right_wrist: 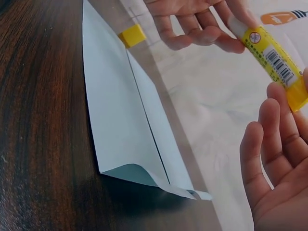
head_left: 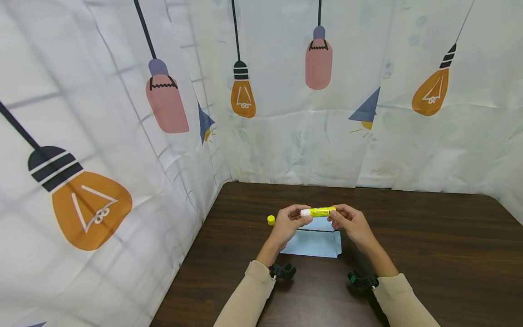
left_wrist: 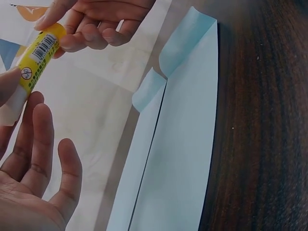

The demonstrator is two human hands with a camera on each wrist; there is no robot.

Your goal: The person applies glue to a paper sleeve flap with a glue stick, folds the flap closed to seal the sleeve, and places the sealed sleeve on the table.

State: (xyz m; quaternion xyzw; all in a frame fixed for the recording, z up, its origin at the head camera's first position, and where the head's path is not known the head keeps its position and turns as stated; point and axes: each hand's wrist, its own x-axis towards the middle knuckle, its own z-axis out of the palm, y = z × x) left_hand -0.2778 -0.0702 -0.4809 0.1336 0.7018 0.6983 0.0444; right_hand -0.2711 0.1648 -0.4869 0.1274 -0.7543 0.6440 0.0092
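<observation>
Head view: the left hand (head_left: 287, 224) and right hand (head_left: 353, 224) pinch opposite ends of a yellow-and-white cylindrical glue stick (head_left: 322, 212) — small round yellow cap (head_left: 271, 220) at its nine o'clock, pale-blue folded paper (head_left: 311, 245) at six. Left wrist view: stick at ten o'clock, left fingers gripping its white end. Right wrist view: stick at two o'clock — right fingers on the yellow end.

Head view is bright, softly lit, w/ faint grid shadows on L curtain (head_left: 163, 184), dull sheen on tabletop (head_left: 318, 302), wide-angle stretch twd edges; wrist views dimmer, cooler, bkgd soft, dark shadow under blue paper (right_wrist: 110, 96) in R one.
</observation>
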